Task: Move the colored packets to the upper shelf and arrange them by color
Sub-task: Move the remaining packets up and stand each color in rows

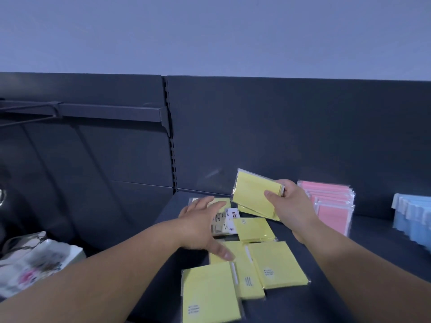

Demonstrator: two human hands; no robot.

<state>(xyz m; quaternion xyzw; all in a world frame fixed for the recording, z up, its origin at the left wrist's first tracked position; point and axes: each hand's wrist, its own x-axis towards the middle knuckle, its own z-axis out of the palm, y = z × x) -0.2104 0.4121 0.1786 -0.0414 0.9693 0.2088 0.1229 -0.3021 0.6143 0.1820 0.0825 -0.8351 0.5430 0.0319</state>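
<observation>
Yellow packets (254, 194), flat glossy rectangles, pinched in right hand (291, 203).

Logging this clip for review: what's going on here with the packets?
A person is sorting coloured packets on a dark metal shelf. The right hand has a couple of plastic-wrapped yellow packets in its grip, lifted off the shelf. The left hand, fingers open, reaches over the loose yellow packets lying unaligned on the shelf. A row of pink packets stands to the right, with light blue packets beyond them.
</observation>
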